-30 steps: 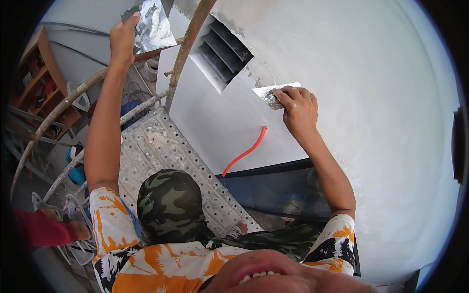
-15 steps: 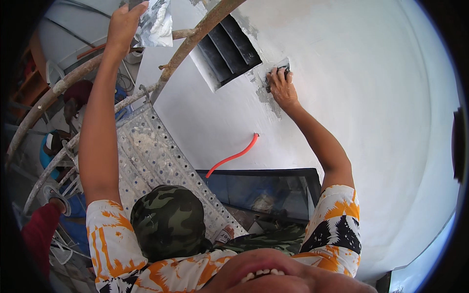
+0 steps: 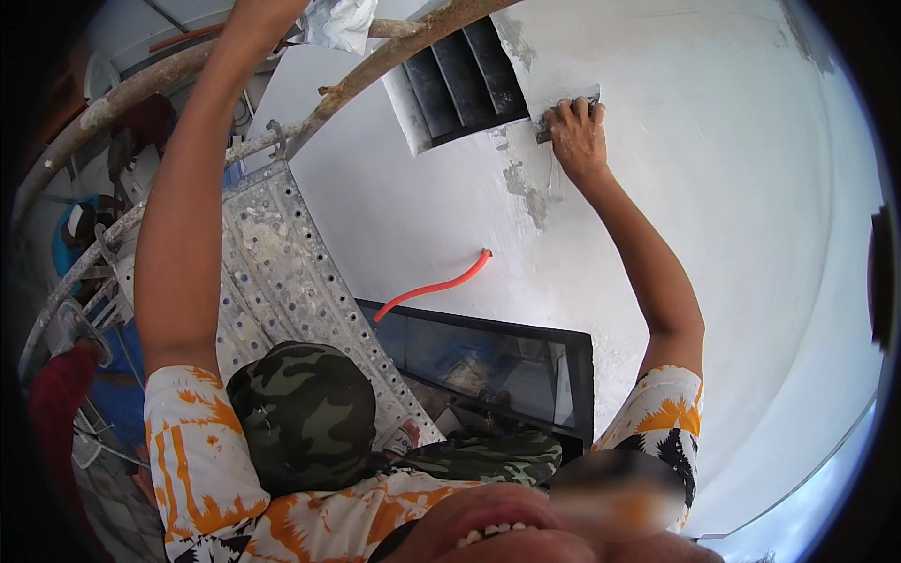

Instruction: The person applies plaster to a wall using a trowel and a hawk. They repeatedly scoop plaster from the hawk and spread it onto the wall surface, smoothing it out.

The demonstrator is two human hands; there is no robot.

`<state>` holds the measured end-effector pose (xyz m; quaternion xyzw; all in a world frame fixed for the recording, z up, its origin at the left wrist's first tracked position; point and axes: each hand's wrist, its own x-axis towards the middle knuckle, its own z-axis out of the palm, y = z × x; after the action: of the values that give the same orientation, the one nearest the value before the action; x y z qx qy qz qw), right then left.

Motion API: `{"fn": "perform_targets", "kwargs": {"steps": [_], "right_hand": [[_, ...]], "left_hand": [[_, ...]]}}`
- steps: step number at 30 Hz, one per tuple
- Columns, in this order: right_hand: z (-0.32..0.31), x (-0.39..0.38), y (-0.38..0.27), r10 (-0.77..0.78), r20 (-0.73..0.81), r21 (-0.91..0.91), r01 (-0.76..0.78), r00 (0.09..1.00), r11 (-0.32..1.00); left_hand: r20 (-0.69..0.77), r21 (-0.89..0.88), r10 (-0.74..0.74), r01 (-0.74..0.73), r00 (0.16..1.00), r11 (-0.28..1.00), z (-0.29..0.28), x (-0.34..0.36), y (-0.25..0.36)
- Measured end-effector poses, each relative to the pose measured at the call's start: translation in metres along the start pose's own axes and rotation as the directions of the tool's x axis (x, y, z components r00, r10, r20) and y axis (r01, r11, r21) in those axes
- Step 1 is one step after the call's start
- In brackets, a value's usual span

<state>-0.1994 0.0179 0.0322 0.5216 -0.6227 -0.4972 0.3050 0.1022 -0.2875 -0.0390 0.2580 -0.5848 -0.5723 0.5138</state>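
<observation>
Against the pale wall (image 3: 751, 216), just right of the black vent (image 3: 460, 77), a flat blade (image 3: 545, 129) is resting under the right hand (image 3: 578, 141), and its fingers are curling around it. Up at the top edge, the left hand (image 3: 267, 13) is holding a smeary plate (image 3: 340, 23), its fingers mostly going out of sight. Below the vent, a red tube (image 3: 441, 285) is poking out. Farther down, a dark window (image 3: 469, 357) is sitting beside a metal board (image 3: 267, 249).
</observation>
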Motion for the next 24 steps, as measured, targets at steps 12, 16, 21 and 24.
{"fn": "perform_targets", "kwargs": {"steps": [12,16,21,24], "right_hand": [[0.035,0.02,-0.019,-0.136,-0.049,-0.159,0.126,0.99,0.979],[0.022,0.02,-0.02,-0.159,-0.065,-0.023,0.158,0.985,0.987],[0.023,0.064,0.013,-0.096,-0.155,-0.033,0.092,0.983,0.995],[0.038,0.043,0.012,-0.151,-0.104,-0.039,0.148,0.983,0.988]], "left_hand": [[-0.05,0.304,0.115,-0.095,0.992,0.948,0.0,0.005,-0.007],[-0.073,0.244,0.124,-0.103,0.99,0.964,-0.002,0.006,-0.006],[-0.048,0.182,0.141,-0.13,0.989,0.975,-0.003,0.004,-0.004],[-0.068,0.185,0.103,-0.089,0.992,0.979,-0.005,0.0,-0.003]]}}
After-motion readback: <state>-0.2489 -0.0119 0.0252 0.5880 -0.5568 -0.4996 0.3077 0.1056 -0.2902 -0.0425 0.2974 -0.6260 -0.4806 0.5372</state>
